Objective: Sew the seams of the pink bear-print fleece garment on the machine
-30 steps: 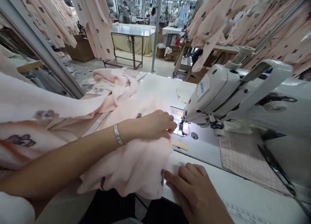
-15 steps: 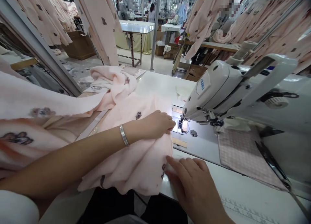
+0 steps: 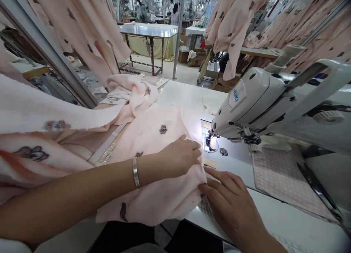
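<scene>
Smooth tabletop [image 3: 186,93] beneath rumpled plush cloth [image 3: 149,136]

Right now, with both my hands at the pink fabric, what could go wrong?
Your left hand is close to the presser foot, so fingertips might get caught if the sewing machine started. The pink fabric hangs over the near side of the white table, and its weight could pull the edge by your right hand out of line.
</scene>
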### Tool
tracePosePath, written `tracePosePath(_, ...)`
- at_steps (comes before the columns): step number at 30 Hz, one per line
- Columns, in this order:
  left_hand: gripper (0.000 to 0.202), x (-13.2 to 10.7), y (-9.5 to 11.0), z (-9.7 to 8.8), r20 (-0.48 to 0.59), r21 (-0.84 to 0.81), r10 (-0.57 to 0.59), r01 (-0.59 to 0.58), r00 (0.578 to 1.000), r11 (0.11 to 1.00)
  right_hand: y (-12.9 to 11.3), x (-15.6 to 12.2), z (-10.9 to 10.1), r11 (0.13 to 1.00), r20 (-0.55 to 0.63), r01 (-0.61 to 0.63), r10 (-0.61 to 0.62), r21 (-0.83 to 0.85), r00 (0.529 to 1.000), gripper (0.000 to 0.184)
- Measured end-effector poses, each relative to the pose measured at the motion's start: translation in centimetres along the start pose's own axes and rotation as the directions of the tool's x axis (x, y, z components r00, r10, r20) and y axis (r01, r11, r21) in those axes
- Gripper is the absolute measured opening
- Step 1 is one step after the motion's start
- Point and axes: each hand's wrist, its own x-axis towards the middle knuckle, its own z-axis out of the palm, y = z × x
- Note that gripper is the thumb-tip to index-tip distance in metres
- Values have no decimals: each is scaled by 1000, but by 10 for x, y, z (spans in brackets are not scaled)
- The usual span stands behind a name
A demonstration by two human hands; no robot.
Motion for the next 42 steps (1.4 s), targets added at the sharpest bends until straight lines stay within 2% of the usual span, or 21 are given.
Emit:
tracePosePath(3,22,7,-7,5,-48,-46,32,-35,998,998,11,-2,-3,999,48,4,-2,-49,999,24)
tracePosePath(6,27,24,-13,6,-36,-62,12,-15,999,998,17,-4,-3,996,49,-30,35,-85,998,22)
tracePosePath(9,17,40,-19,3,-35,10,-61,61,998,998,17,-5,-1,995,21,-46,48,-85,999,20)
tracePosePath(11,13,46,-23,-2,-39,66,-44,47,998,997,17,-5,1,995,17,-63,65,-74,998,21)
tracePosePath(14,16,51,-29,-13,36,47,-11,10,999,999,16,-6,2,995,32,-69,71,-66,997,21)
tracePosePath(17,21,56,-32,-21,137,-5,-57,58,989,998,17,-7,2,996,44,-68,71,-61,996,20)
tracePosePath(18,21,58,-31,-21,151,0,-67,68,986,998,18,-7,1,996,41,-70,73,-59,996,20)
tracePosePath(20,20,61,-28,-18,113,49,-65,60,991,997,18,-7,1,995,32,-75,78,-64,996,20)
tracePosePath(22,16,61,-20,-11,23,122,-57,53,998,991,17,-7,0,994,31,-75,77,-75,997,19)
tracePosePath(24,15,56,-11,-5,-22,151,-42,45,999,987,16,-7,-1,994,31,-76,79,-79,996,19)
tracePosePath(29,14,28,8,3,59,62,-26,23,998,998,24,-6,-7,995,49,-44,48,-84,998,18)
tracePosePath(33,32,20,0,4,25,10,-17,16,1000,1000,36,-2,-11,992,70,10,-1,-125,998,17)
tracePosePath(36,33,23,-12,4,41,-23,2,-1,999,1000,39,0,-9,991,64,-3,12,-134,998,16)
tracePosePath(42,39,23,-20,6,-18,-29,65,-65,998,997,34,-7,-4,996,45,-50,54,-80,998,15)
